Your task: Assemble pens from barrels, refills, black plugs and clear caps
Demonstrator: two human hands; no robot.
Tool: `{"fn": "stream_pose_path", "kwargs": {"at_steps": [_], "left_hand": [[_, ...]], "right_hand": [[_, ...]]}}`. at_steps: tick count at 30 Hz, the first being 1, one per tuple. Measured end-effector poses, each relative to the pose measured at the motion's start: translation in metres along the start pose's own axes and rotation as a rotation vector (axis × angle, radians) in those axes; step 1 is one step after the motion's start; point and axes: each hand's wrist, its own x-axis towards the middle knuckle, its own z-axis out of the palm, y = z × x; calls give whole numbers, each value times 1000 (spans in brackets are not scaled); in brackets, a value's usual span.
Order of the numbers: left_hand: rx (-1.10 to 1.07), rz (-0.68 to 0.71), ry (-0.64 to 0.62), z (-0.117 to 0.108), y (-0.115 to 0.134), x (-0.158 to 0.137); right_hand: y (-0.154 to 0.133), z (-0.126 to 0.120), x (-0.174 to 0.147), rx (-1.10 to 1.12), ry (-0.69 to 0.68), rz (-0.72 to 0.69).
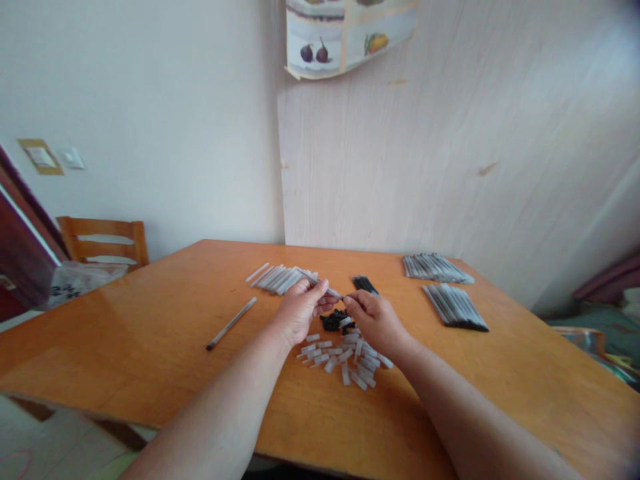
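Note:
A translucent pen barrel [334, 293] slants between my two hands above the middle of the table. My left hand [299, 308] is closed around it, thumb on top. At the barrel's near end, my right hand [375, 319] pinches a small dark pen part, mostly covered by the fingertips. Just below lies a heap of small black pen pieces [331, 322]. Nearer me, many whitish translucent pen caps [357, 363] are scattered. Behind my left hand is a row of pen barrels [279, 279]. Black-filled thin sticks [365, 285] lie behind my right hand.
On the wooden table [165, 333], a single pen [231, 324] rests at left, dark end toward me. Two groups of pens, a far bundle [435, 267] and a nearer bundle [455, 307], lie at right. A wooden chair [107, 243] stands beyond the left edge; a wall rises behind.

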Motion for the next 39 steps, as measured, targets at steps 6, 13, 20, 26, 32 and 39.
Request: {"fn": "stream_pose_path", "kwargs": {"at_steps": [6,13,20,26,32,39], "left_hand": [[11,-8,1,0,-1,1],[2,-11,2,-1,-3,1],[-6,-18,13,0,-3,2],[-43,-27,51,0,-2,2],[-94,-43,83,-4,-3,4],[-128,-29,160,-7,-2,8]], "right_hand": [[-3,0,0,-34,25,-20],[-3,0,0,-3,39,4],[-2,-1,1,-56,50,7],[0,0,1,-44,60,40],[-1,-2,1,-74,30,44],[8,-4,2,-260,-23,-15]]}}
